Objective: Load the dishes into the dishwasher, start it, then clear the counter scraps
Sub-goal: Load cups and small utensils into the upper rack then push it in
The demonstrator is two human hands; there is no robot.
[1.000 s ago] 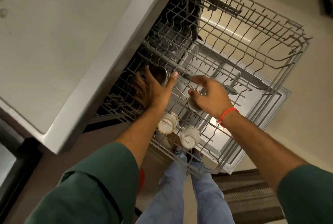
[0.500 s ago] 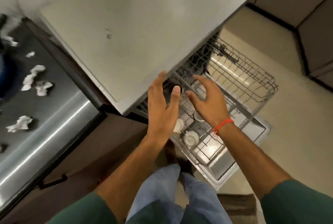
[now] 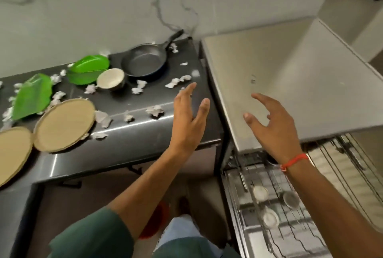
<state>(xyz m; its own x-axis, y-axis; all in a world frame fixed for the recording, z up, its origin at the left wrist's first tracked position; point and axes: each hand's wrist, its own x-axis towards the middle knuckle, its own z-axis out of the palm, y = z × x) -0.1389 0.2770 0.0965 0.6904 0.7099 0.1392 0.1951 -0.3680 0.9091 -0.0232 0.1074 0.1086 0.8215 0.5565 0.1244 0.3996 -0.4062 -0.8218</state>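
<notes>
Both hands are raised with fingers spread and hold nothing: the left hand [image 3: 189,118] hangs over the right end of the dark counter [image 3: 145,133], the right hand [image 3: 273,127] over the grey dishwasher top [image 3: 300,75]. Below it the rack [image 3: 310,216] is pulled out, with three small cups [image 3: 269,217] already seated in it. The dishes left to load sit on the counter: two tan plates [image 3: 64,125] overlapping at the near left edge, two green leaf-shaped plates [image 3: 89,69] behind them, a bowl [image 3: 110,78] and a pan [image 3: 145,60] near the wall, all among crumpled paper scraps [image 3: 154,110]. The tan plates look stiff and likely ceramic, so probably fairly heavy and breakable; they are best taken by the rim with thumb on top and fingers beneath, one at a time since they overlap. The green plates look like thin plastic, light and forgiving. The bowl seems easy to cup by its rim. The pan is probably the heaviest and should be lifted by its handle [image 3: 174,36], which points toward the wall.
</notes>
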